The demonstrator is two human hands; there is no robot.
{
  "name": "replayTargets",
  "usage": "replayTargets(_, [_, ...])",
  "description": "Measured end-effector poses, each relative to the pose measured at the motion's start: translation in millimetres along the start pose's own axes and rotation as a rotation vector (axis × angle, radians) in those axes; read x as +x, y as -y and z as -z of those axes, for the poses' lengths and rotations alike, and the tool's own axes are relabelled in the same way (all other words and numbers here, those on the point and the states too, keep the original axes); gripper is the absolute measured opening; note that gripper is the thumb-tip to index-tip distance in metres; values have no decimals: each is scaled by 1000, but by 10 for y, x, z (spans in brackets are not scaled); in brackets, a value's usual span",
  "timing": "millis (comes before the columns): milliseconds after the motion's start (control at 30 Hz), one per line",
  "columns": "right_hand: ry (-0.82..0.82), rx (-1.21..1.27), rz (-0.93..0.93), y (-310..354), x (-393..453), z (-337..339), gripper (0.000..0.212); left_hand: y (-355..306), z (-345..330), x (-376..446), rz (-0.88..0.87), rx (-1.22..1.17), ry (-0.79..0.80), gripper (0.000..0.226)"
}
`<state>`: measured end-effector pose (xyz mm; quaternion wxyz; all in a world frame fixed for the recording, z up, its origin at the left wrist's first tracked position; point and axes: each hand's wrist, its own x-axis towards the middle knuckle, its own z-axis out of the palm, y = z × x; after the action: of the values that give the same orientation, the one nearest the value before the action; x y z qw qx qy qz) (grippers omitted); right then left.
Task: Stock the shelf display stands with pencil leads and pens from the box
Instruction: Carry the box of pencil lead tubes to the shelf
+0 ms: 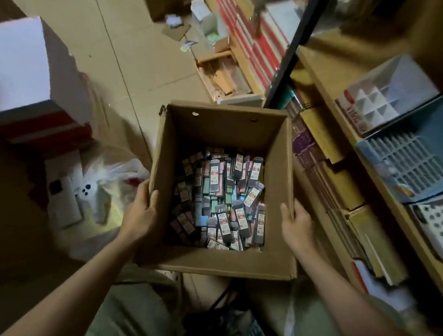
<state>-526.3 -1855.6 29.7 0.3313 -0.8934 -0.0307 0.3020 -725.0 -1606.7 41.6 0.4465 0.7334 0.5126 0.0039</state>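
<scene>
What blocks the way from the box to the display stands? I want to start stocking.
Nothing visible does. Both hands grip the open box of lead packs; the blue stand sits uncovered on the shelf to its right.

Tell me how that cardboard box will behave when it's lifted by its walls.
The box probably flexes: its walls look thin and flapless. The lead packs only cover the bottom, so it's likely bottom-heavy and stable, though they may slide. The left hand and right hand grip opposite walls, which should keep it level.
</scene>
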Motion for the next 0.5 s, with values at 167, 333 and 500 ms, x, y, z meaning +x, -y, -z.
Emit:
replayTargets(167, [0,-8,-55,-844,593,-466,42,559,-859,400,13,43,5,38])
replayTargets(333, [-37,31,-17,-1389,1056,-805,34,1073,-1573,702,9,61,-15,39])
replayTargets(500, [-73,74,39,-1742,1379,-1019,33,1388,-2076,874,13,47,-67,38])
